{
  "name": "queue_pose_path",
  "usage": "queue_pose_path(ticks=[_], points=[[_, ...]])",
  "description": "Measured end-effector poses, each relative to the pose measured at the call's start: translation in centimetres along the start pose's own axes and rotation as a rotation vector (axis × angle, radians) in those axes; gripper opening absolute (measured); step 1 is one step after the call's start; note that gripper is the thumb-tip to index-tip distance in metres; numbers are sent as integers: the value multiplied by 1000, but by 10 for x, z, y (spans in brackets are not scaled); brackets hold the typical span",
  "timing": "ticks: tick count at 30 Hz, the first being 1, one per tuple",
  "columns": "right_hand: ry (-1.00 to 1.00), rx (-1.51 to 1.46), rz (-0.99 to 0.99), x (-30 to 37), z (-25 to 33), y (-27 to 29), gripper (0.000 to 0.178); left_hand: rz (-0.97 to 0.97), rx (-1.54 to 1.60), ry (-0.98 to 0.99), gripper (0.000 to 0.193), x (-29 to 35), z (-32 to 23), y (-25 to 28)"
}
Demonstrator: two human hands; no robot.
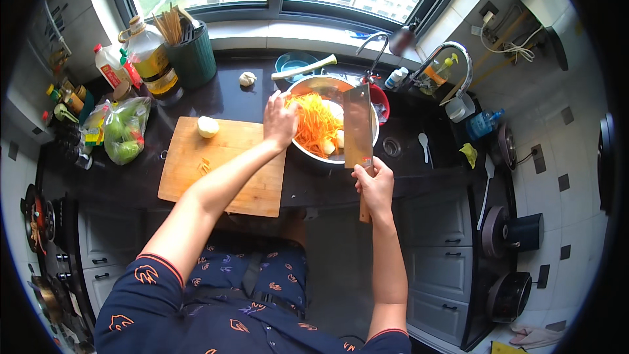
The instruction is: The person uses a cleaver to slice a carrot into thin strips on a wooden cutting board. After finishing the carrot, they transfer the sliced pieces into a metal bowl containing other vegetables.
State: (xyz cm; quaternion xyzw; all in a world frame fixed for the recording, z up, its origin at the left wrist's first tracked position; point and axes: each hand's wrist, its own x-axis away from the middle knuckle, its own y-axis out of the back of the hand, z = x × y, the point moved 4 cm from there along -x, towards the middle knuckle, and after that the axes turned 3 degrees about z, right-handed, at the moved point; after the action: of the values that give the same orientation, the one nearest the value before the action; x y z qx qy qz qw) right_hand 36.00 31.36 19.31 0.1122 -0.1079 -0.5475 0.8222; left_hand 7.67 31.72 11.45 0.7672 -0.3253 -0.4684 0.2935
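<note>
My right hand point(375, 187) is closed around the wooden handle of a cleaver point(358, 124). Its broad blade stands up in front of the right side of a metal bowl point(375, 132) and hides part of it. Inside the bowl lies a heap of shredded carrot point(316, 124), with pale peeled pieces beside it. At the bowl's left rim is my left hand point(280, 121), its fingers apart and touching the carrot's edge. A wooden cutting board point(246, 157) lies under my left forearm. On it are a pale peeled vegetable point(208, 127) and a few carrot shreds point(204, 166).
A garlic bulb point(247, 79) sits behind the board. Farther left stand an oil bottle point(152, 59), a green chopstick holder point(191, 56) and a bag of green vegetables point(124, 131). Behind the bowl, a pale green stalk point(304, 67) lies across a blue bowl point(288, 60). A faucet point(466, 59) rises at right.
</note>
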Motion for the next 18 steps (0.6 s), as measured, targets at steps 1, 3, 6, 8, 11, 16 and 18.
queue_pose_path(ticks=[1,3,6,8,11,16,18], points=[[4,32,-1,0,-6,5,18,0,55,-36,24,3,4,17],[-37,37,16,8,-10,4,19,-37,190,8,23,18,31,48],[-71,-156,103,20,-22,-13,6,-74,115,113,22,61,94,98],[-105,-163,157,32,-25,-33,4,-34,91,192,23,105,140,121],[-126,-58,302,45,-34,-78,14,100,103,283,30,172,157,153],[-141,-12,476,52,-35,-148,20,275,65,293,58,247,117,166],[-183,-79,499,57,-38,-167,18,316,112,284,60,255,102,161]])
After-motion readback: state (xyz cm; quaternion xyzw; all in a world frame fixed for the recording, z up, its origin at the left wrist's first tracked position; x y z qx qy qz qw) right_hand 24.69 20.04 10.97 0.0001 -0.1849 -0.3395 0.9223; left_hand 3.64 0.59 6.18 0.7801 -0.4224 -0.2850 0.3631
